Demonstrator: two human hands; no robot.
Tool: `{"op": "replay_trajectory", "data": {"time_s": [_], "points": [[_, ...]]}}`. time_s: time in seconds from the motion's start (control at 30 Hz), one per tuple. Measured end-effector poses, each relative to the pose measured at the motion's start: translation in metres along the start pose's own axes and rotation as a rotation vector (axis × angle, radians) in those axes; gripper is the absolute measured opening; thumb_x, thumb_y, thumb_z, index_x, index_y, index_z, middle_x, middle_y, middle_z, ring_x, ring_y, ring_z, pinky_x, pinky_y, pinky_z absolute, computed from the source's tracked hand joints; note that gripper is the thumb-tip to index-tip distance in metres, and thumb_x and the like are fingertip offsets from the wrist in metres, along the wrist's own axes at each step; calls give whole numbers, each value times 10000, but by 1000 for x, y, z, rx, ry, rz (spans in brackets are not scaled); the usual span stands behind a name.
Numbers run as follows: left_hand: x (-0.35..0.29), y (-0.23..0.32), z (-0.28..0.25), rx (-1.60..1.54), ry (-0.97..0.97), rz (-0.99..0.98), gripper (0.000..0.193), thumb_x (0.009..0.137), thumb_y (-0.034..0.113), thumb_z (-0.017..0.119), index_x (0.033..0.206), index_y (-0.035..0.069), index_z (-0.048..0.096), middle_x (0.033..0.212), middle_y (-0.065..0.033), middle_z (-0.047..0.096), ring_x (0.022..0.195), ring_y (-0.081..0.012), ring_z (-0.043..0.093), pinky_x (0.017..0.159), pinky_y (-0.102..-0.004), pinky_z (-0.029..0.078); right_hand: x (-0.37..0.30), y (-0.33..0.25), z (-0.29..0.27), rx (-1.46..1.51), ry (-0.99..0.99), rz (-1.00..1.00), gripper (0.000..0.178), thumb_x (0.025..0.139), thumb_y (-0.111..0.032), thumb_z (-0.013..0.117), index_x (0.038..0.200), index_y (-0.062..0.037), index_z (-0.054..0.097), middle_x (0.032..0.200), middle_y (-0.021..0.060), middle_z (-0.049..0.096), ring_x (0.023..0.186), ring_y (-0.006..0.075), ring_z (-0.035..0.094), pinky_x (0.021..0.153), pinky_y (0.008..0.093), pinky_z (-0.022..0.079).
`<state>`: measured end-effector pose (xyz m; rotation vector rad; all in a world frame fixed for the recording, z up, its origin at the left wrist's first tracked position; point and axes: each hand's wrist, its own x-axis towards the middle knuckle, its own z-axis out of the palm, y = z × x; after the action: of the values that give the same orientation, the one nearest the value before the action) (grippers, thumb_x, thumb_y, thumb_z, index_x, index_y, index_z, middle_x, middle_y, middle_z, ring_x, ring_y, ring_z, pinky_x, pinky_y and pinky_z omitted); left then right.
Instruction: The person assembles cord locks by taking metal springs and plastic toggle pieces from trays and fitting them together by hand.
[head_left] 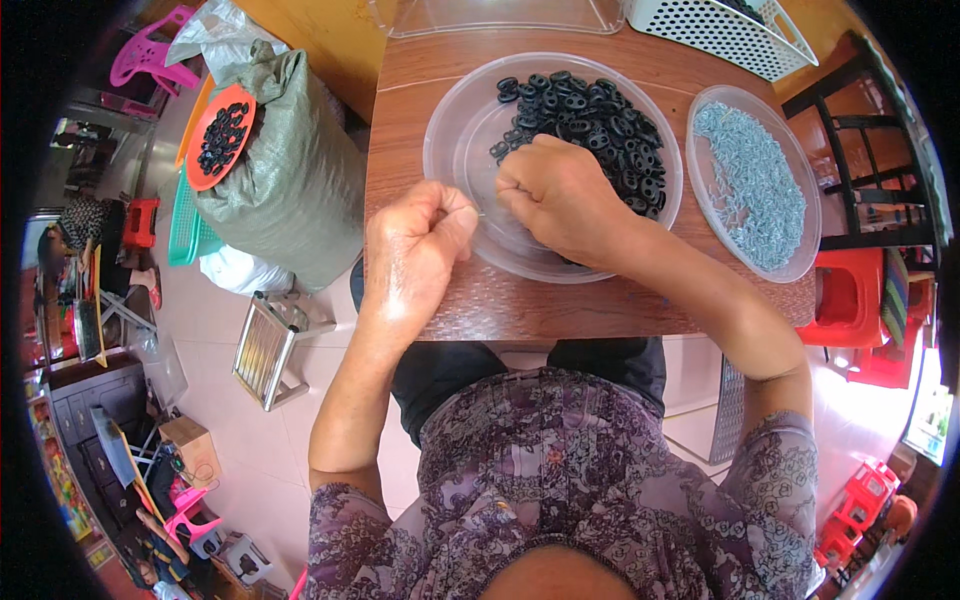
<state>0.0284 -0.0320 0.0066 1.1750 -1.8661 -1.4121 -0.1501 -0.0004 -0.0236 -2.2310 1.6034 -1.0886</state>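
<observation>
My left hand [415, 250] is closed, thumb pressed on the curled fingers, at the near left rim of a round clear plastic tub [440, 130]. A tiny pale sliver shows at its fingertips; what it is I cannot make out. Over the middle of that tub my right hand [565, 190] is curled in, its fingertips turned away and whatever they grip hidden. Small black oval pieces with two holes [600, 115] are heaped in the tub's far and right side. To the right, a shallow clear round tray [702, 110] holds many tiny light blue slivers [755, 185].
All this stands on a brown wooden table [400, 110]. A white perforated basket [720, 40] and a clear plastic lid or tray [500, 18] lie along the far edge. On the left, a full grey-green sack [300, 170] bears an orange dish [242, 160] with black pieces. Red stools [845, 300] stand right.
</observation>
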Motion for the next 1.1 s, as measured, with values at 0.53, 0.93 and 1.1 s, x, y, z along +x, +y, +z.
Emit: {"op": "replay_trajectory", "data": {"time_s": [0.53, 0.93, 1.1], "points": [[-3, 12, 2, -298, -15, -136, 106, 820, 86, 593, 745, 13, 579, 585, -4, 530, 479, -43, 417, 446, -181, 315, -3, -29, -21, 428, 62, 115, 128, 726, -14, 658, 853, -18, 643, 689, 66, 542, 666, 168, 518, 591, 264, 418], [1, 7, 14, -745, -103, -164, 164, 869, 125, 593, 881, -38, 600, 671, -54, 578, 464, -67, 442, 422, -179, 337, -18, -32, -26, 534, 249, 331, 78, 754, -67, 661, 777, -1, 626, 677, 56, 594, 615, 128, 549, 547, 258, 432], [-1, 14, 20, -630, -56, -94, 116, 852, 42, 574, 918, -49, 602, 743, -73, 612, 553, -79, 518, 485, -185, 402, -20, -29, -31, 706, 229, 484, 114, 802, -82, 625, 806, 33, 627, 703, 23, 617, 647, 43, 526, 558, 203, 427]]}}
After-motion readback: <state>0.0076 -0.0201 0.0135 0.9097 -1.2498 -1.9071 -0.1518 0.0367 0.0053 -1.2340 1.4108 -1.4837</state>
